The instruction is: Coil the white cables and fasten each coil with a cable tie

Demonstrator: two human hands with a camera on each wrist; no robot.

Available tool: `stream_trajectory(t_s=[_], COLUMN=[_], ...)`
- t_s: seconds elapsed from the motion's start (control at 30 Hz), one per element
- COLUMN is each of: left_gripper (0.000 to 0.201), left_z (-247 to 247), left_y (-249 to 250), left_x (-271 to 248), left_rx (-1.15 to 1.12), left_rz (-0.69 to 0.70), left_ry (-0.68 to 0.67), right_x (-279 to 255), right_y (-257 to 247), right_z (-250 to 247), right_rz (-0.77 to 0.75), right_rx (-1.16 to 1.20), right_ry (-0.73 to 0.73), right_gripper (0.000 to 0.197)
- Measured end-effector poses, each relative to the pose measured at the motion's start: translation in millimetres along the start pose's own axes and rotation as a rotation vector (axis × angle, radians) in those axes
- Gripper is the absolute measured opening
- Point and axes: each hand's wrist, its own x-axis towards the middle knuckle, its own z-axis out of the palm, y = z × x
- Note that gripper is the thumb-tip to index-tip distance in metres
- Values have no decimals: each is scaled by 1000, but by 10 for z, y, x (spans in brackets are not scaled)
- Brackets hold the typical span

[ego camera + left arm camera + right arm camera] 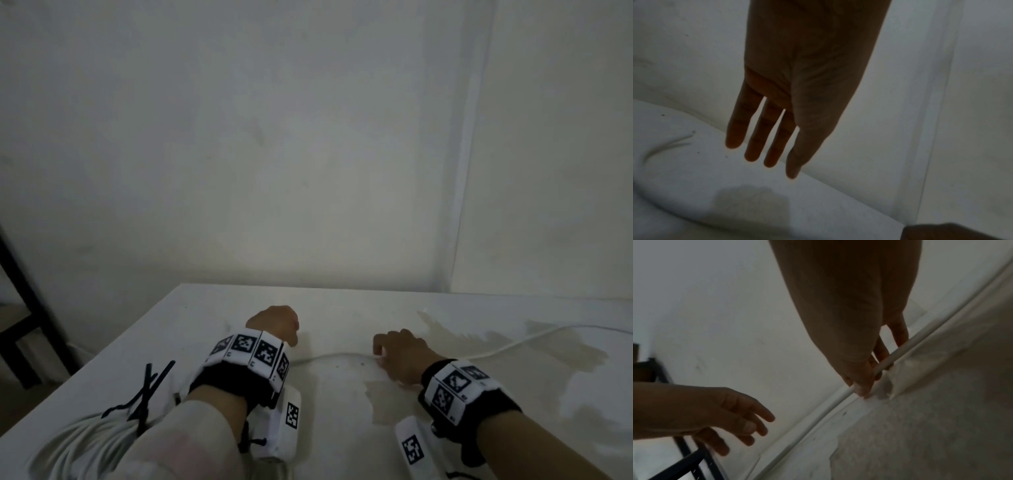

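A loose white cable (pixel 507 346) lies across the white table (pixel 342 305), running from the right edge toward the middle. My right hand (pixel 399 353) pinches this cable between thumb and fingers; the right wrist view shows the cable (pixel 828 405) passing under the right hand (pixel 859 373). My left hand (pixel 274 325) hovers just left of the cable's near end, holding nothing. In the left wrist view the left hand (pixel 777 113) has straight, slightly spread fingers. A bundle of coiled white cables (pixel 78 442) lies at the near left, with black cable ties (pixel 147 387) on top.
A black metal shelf frame (pixel 20 274) stands off the table's left edge. A white wall rises right behind the table. Brownish worn patches (pixel 394 401) mark the tabletop around and right of my right hand.
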Motion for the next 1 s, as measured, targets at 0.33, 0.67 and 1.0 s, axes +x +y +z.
stream_trajectory(t_s=[0.33, 0.67, 1.0], left_gripper=[25, 40, 36], left_z=[131, -169, -217], left_y=[143, 114, 77], left_x=[104, -320, -927], left_rx=[77, -277, -436], left_rz=[-17, 159, 315], left_ry=[-68, 307, 496], right_x=[-302, -762, -1201], right_y=[179, 613, 854], right_z=[-532, -890, -819], right_rz=[-145, -53, 2], right_rx=[351, 437, 313], right_ry=[370, 645, 696], right_gripper=[11, 16, 23])
